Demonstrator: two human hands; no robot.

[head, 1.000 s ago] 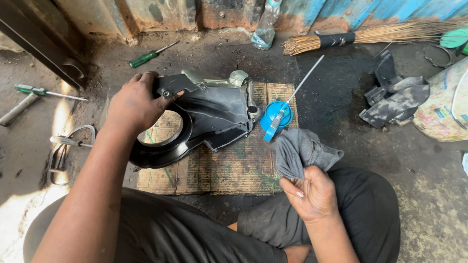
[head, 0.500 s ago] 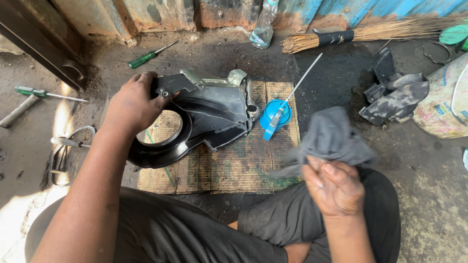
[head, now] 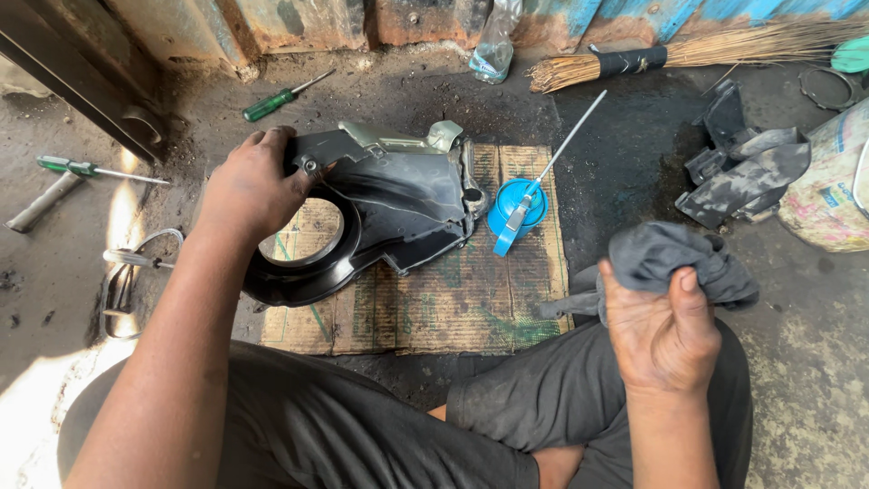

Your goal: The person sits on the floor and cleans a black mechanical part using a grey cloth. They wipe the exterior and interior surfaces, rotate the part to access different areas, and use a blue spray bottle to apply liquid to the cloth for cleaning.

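Gripping the upper left edge of a black plastic engine cover [head: 389, 204], the left hand [head: 253, 186] is keeping its fingers [head: 272, 138] curled over the rim, clamped on the part. That cover is lying tilted on a flattened piece of cardboard [head: 453, 299] spread on the dirty floor [head: 797, 362], its round opening showing the cardboard beneath. Over the person's knee, the right hand [head: 661, 330] is bunching a grey rag [head: 679, 258], fingers closed around the cloth with the thumb pressing on top. Just beside the cover, a blue-handled screwdriver [head: 543, 181] is resting across a blue round lid [head: 518, 206]. Farther back, a green-handled screwdriver [head: 272, 102] and a straw broom [head: 688, 52] are lying near the wall.
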